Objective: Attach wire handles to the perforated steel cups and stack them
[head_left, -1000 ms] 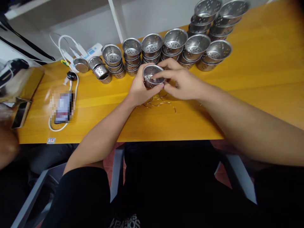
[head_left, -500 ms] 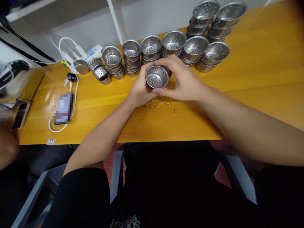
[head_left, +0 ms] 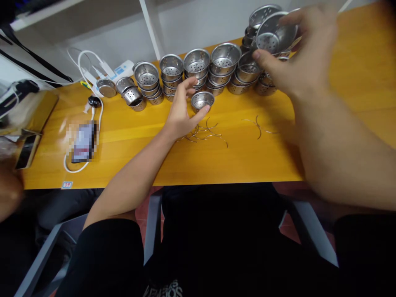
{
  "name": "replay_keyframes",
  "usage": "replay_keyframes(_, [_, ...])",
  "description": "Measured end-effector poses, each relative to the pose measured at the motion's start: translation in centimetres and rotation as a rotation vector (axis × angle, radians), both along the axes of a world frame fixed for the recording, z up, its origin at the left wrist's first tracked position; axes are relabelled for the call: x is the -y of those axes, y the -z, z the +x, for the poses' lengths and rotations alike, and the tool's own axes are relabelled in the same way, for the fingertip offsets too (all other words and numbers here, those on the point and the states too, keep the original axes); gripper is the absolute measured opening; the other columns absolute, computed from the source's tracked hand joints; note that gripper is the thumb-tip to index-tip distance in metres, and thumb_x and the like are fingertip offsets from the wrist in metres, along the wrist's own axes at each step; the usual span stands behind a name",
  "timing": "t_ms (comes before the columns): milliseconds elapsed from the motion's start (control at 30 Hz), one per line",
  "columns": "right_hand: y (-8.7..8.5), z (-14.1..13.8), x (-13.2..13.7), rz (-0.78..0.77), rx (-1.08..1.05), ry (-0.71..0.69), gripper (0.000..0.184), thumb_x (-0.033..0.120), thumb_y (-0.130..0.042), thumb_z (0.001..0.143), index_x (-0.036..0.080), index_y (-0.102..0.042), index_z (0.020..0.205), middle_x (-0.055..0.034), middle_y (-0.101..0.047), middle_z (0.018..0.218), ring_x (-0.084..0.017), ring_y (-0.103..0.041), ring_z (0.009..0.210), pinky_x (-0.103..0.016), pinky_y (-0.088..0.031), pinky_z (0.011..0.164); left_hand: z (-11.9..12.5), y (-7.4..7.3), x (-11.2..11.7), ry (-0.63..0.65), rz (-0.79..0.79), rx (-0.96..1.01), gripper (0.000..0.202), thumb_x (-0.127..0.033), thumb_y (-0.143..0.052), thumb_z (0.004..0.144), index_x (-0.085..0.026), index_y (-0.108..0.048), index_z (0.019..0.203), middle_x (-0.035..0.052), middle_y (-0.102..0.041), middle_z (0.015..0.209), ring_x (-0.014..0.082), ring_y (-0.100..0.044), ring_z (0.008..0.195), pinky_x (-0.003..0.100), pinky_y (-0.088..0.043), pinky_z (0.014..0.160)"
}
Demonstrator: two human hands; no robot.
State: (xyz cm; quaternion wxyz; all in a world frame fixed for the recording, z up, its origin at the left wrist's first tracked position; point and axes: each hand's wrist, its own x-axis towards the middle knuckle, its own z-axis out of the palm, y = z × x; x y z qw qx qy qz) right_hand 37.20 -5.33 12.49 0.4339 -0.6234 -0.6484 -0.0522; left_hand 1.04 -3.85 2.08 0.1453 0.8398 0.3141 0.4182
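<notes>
My right hand (head_left: 305, 62) grips a perforated steel cup (head_left: 272, 35) by its rim and side, raised in front of the taller stacks at the back right. The hand is slightly blurred. On the table stands a smaller perforated steel cup (head_left: 202, 101). Beside it is my left hand (head_left: 181, 113), fingers apart, its thumb at the cup's near rim; I cannot tell whether it touches. Several thin curved wires (head_left: 206, 132) lie just in front of that cup. More bent wires (head_left: 257, 127) are scattered to the right, left of my right forearm.
Stacked perforated cups (head_left: 170, 68) line the back of the yellow table (head_left: 123, 144). Smaller cups (head_left: 132, 95) lean together farther left. A pixelated phone-like object (head_left: 83, 142), a white cable (head_left: 100, 111) and a power strip (head_left: 123, 68) are at the left. Another person's arm (head_left: 10, 192) shows at the left edge.
Both hands were around one cup at the middle. My right hand has moved up and right with a cup, while my left hand has opened beside a cup on the table.
</notes>
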Motion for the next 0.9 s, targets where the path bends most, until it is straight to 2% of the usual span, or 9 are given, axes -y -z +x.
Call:
replay_keyframes(100, [0.7,-0.6,0.1,0.022,0.032,0.078,0.09,-0.01,-0.114,0.072,0.014,-0.086,0.154,-0.0183,-0.086,0.158,-0.038,-0.078,0.151,-0.052,-0.057,0.129,-0.1,0.2,-0.3,-0.015,-0.005,-0.009,0.103,-0.078,-0.075,0.121,-0.041,-0.022,0.202,0.021,-0.057,0.195,0.0399,-0.071,0.174,0.064,-0.059,0.153])
replay_keyframes(300, [1.8,-0.1,-0.3,0.021,0.023,-0.013,0.085,-0.002,-0.116,0.075,0.02,-0.085,0.151,-0.0168,-0.087,0.16,-0.038,-0.08,0.152,-0.051,-0.059,0.129,0.3,-0.2,0.0,-0.003,-0.047,0.039,0.097,-0.066,-0.085,0.118,-0.037,-0.035,0.195,0.0226,-0.063,0.187,0.0414,-0.073,0.17,0.069,-0.062,0.15])
replay_keyframes(367, [2.3,0.6,-0.5,0.033,0.005,-0.091,0.075,0.016,-0.117,0.085,0.025,-0.085,0.152,-0.0167,-0.086,0.162,-0.039,-0.079,0.154,-0.053,-0.058,0.13,0.3,0.0,-0.1,-0.008,-0.076,0.048,0.097,-0.064,-0.089,0.116,-0.035,-0.038,0.193,0.0236,-0.064,0.186,0.0423,-0.073,0.169,0.07,-0.062,0.151])
replay_keyframes(467, [2.9,1.5,-0.6,0.04,-0.022,-0.211,0.061,0.046,-0.104,0.101,0.033,-0.082,0.156,-0.0171,-0.083,0.166,-0.041,-0.074,0.158,-0.06,-0.054,0.134,0.2,0.5,-0.5,-0.028,-0.089,0.02,0.099,-0.062,-0.09,0.115,-0.034,-0.037,0.193,0.0235,-0.063,0.185,0.0414,-0.073,0.168,0.068,-0.062,0.15])
replay_keyframes(567, [3.1,1.9,-0.5,0.034,-0.032,-0.237,0.063,0.06,-0.097,0.101,0.036,-0.079,0.157,-0.0184,-0.081,0.167,-0.044,-0.07,0.158,-0.065,-0.05,0.137,-0.1,0.5,-0.5,-0.022,-0.079,-0.014,0.092,-0.063,-0.09,0.114,-0.031,-0.045,0.189,0.0235,-0.064,0.184,0.0417,-0.073,0.169,0.065,-0.061,0.15])
replay_keyframes(700, [3.2,2.0,-0.4,0.044,-0.026,-0.272,0.067,0.067,-0.093,0.106,0.033,-0.076,0.162,-0.0208,-0.079,0.169,-0.045,-0.069,0.16,-0.065,-0.048,0.139,-0.5,-0.5,0.0,0.0,-0.046,-0.066,0.069,-0.06,-0.093,0.113,-0.029,-0.067,0.168,0.0198,-0.071,0.181,0.0414,-0.068,0.177,0.066,-0.055,0.157])
replay_keyframes(800, [3.5,1.9,-0.6,0.089,0.003,-0.275,0.071,0.062,-0.094,0.106,0.027,-0.076,0.165,-0.0234,-0.079,0.168,-0.042,-0.069,0.16,-0.061,-0.05,0.14,-0.7,-1.1,0.4,0.014,-0.043,-0.088,0.06,-0.054,-0.096,0.111,-0.029,-0.074,0.161,0.018,-0.072,0.182,0.04,-0.066,0.179,0.065,-0.054,0.159])
replay_keyframes(867, [3.5,1.5,-0.6,0.164,0.03,-0.268,0.069,0.059,-0.092,0.105,0.024,-0.077,0.163,-0.0236,-0.081,0.164,-0.041,-0.071,0.157,-0.059,-0.054,0.137,-0.7,-1.3,0.7,0.02,-0.058,-0.092,0.057,-0.049,-0.096,0.11,-0.029,-0.076,0.16,0.0175,-0.072,0.182,0.0391,-0.067,0.178,0.063,-0.055,0.158])
replay_keyframes(900, [3.3,1.2,-0.5,0.225,0.035,-0.271,0.066,0.062,-0.088,0.108,0.023,-0.078,0.161,-0.0242,-0.082,0.159,-0.041,-0.073,0.152,-0.06,-0.057,0.133,-0.7,-1.4,0.8,0.015,-0.069,-0.098,0.055,-0.046,-0.096,0.11,-0.03,-0.077,0.16,0.017,-0.071,0.183,0.0385,-0.067,0.178,0.063,-0.055,0.158])
